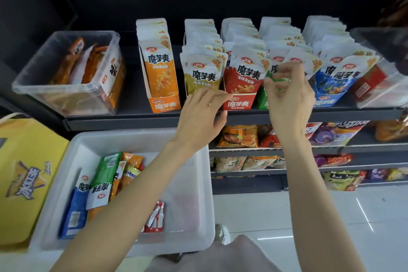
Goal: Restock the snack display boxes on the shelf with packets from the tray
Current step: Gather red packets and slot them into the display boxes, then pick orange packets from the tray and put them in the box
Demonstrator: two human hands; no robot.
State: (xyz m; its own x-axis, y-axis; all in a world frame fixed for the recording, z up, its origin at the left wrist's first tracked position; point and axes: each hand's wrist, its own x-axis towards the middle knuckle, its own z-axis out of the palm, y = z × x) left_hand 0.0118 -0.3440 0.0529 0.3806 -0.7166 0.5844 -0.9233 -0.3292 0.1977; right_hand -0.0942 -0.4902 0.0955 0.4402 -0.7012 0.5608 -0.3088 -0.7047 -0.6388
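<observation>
Head-camera view: the right hand pinches a green packet at the green display box, while the left hand, fingers loosely extended and holding nothing, touches the olive packets. Near left, the white tray holds spare packets below the shelf.

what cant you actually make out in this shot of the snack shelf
- Green display box, head view: mostly hidden behind the right hand, so its fill level is unclear.
- Right hand's fingers: blurred, grip on the green packet uncertain.
- Clear bin at right: cut off by the frame edge.
- Tray: left forearm covers some packets.
</observation>
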